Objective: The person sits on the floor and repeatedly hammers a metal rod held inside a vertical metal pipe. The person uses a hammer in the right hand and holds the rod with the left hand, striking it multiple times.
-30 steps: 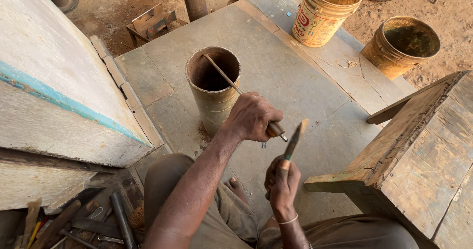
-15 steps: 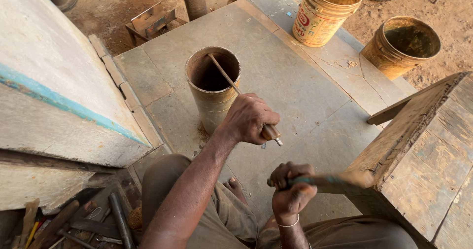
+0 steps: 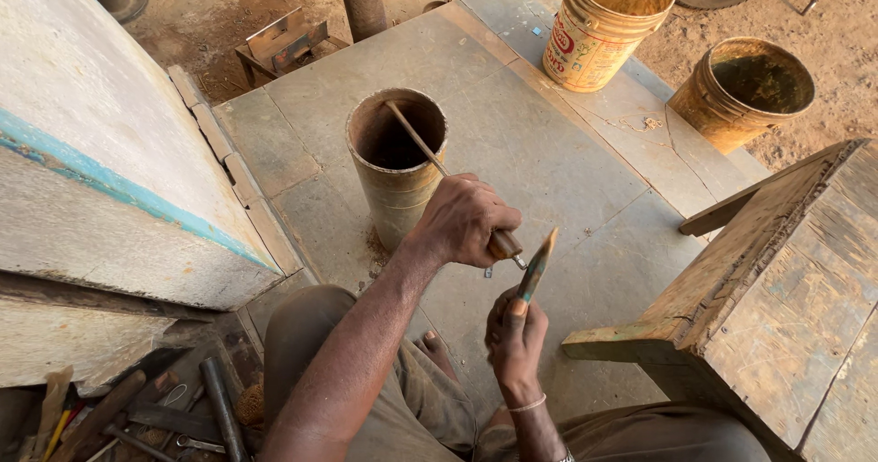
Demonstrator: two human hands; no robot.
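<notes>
Gripping a flat file (image 3: 536, 265) upright, right hand (image 3: 515, 343) sits nearest, w/ left hand (image 3: 465, 220) just above closed on a thin rod (image 3: 430, 151) slanting into the metal cylinder (image 3: 396, 165); two buckets (image 3: 599, 32) beyond.

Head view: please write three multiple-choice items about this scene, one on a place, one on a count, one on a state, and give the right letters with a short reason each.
1. Where does the far end of the thin rod rest?
A. inside the metal cylinder
B. in a yellow bucket
C. on the wooden bench

2. How many buckets stand on the far right?
A. one
B. two
C. four

3. What is the state of the left hand?
A. open and flat
B. closed around the rod's handle
C. resting on the floor

Answers: 1 A, the rod slants down into the cylinder's open mouth. 2 B, one pale yellow and one darker bucket show. 3 B, its fingers wrap the handle, while the right hand holds a flat tool.
</notes>
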